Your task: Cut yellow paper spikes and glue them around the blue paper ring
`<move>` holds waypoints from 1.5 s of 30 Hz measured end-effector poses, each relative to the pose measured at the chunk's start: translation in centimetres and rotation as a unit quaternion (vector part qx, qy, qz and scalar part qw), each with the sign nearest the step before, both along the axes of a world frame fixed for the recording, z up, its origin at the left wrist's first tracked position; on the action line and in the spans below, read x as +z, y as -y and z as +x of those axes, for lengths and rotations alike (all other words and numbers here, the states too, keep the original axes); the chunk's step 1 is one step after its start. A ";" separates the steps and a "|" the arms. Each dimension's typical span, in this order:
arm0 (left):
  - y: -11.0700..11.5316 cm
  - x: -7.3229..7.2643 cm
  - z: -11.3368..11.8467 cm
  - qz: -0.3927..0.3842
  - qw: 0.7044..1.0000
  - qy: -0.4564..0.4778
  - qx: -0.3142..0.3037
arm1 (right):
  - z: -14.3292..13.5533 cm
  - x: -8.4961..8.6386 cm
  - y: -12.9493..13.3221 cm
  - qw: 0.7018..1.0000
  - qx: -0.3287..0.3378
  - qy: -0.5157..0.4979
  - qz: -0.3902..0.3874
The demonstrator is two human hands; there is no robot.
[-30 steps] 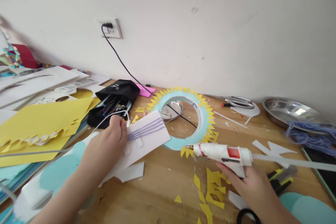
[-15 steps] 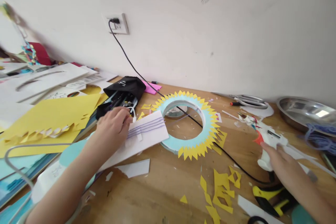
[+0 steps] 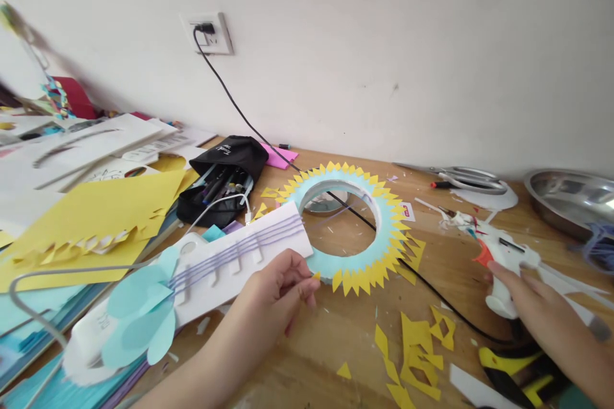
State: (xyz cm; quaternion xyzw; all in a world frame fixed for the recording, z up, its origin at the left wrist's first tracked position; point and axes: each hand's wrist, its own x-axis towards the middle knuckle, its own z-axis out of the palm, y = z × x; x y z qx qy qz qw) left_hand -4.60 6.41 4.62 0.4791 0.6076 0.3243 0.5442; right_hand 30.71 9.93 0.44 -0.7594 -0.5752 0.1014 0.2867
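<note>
My left hand (image 3: 283, 284) is pinched at the lower left edge of a light-blue ring (image 3: 330, 263) rimmed with yellow paper points. A small yellow paper triangle (image 3: 316, 276) shows at its fingertips. Beside that hand lies a white board neck (image 3: 230, 268) strung with purple yarn, with light-blue paper petals (image 3: 139, 310) at its left end; the neck's right end touches or overlaps the ring. On the right, my right hand (image 3: 537, 300) is closed on the handle of a white hot glue gun (image 3: 515, 262) with an orange trigger, its nozzle pointing left toward the ring.
Yellow paper scraps (image 3: 417, 358) and a yellow-black tool (image 3: 518, 374) lie in front. Scissors (image 3: 472, 179) and a metal bowl (image 3: 566, 204) stand by the wall. A black pen pouch (image 3: 230, 163), yellow sheets (image 3: 115, 204) and a black cord (image 3: 230, 92) are at left.
My left hand has moved from above the board's left part, near the pen pouch, right and down to the ring's edge, uncovering the yarn and petals. My right hand keeps the glue gun.
</note>
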 end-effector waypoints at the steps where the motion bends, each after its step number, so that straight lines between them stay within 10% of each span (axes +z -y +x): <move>1: -0.1 0.0 -0.2 0.001 1.000 -0.014 -0.003 | 0.1 -0.1 0.0 1.000 -0.009 -0.009 -0.024; 15: 2.3 -0.7 -0.8 0.118 0.972 -0.199 -0.037 | -0.9 1.2 0.1 0.993 -0.060 -0.077 -0.059; 21: 2.5 -1.2 0.4 0.056 0.998 0.033 0.013 | -2.2 2.2 1.4 0.980 -0.080 -0.180 -0.001; 29: 3.4 -3.0 3.3 -0.127 0.952 0.263 0.095 | -1.9 1.6 2.2 0.973 -0.094 -0.203 0.059; 45: 2.5 -3.1 2.8 -0.135 0.951 0.241 0.135 | -0.6 -0.2 1.7 0.981 -0.038 -0.191 -0.024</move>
